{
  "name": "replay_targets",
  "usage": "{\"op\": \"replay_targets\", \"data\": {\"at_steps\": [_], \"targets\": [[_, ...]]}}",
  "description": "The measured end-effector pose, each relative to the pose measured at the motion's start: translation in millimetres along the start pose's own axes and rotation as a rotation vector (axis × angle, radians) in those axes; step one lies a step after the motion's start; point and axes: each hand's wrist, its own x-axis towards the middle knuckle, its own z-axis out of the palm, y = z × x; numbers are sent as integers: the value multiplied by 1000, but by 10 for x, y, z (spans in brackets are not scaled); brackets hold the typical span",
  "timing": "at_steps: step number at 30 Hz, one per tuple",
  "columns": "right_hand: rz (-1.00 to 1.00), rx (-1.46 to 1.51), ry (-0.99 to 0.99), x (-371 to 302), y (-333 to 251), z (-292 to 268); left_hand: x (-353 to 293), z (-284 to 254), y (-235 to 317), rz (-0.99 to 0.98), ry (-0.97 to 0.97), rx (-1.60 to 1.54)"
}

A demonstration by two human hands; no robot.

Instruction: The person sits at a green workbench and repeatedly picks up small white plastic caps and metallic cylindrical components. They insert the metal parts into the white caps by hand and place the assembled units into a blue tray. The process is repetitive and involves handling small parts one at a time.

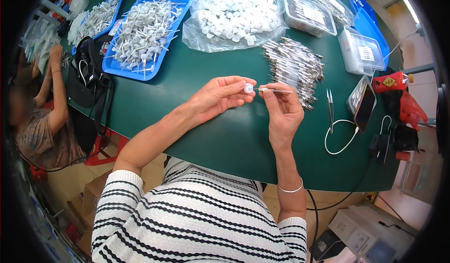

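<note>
My left hand (219, 98) pinches a small white plastic cap (249, 88) between thumb and fingers. Facing it, my right hand (284, 111) grips a thin metal rod (276, 90), whose tip points left and meets the cap or lies right against it; I cannot tell whether it is inside. Both hands are above the green table (220, 141). Just beyond my right hand lies a pile of similar metal rods (297, 68). Farther back, a clear plastic bag (234, 17) lies open, full of white caps.
A blue tray (151, 75) at the back left holds white caps with rods. Clear boxes (309, 15) stand at the back right. Tweezers (330, 111), a phone (364, 107) on a white cable and a red bottle (391, 81) lie at right. Another person (44, 122) sits at left beside a black bag (86, 78).
</note>
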Motion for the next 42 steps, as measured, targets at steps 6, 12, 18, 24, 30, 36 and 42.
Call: {"op": "replay_targets", "data": {"at_steps": [6,12,18,24,30,36,42], "targets": [[-46,-104,-5,-10,-1,11,-7,7,2,-8,-10,-7],[-44,-126,-3,-17,7,7,-2,3,-4,-21,-4,-5],[-52,-134,0,-18,-1,14,3,-7,-11,-29,-6,-21],[-52,-142,5,-23,-1,14,3,-8,-16,-23,1,-7],[-53,-151,4,-19,-23,22,0,0,-16,-25,0,2],[-57,-159,2,-17,-30,28,3,1,-17,-22,-7,13],[-51,-158,-1,-19,-32,28,9,-19,-29,-21,-11,19]]}}
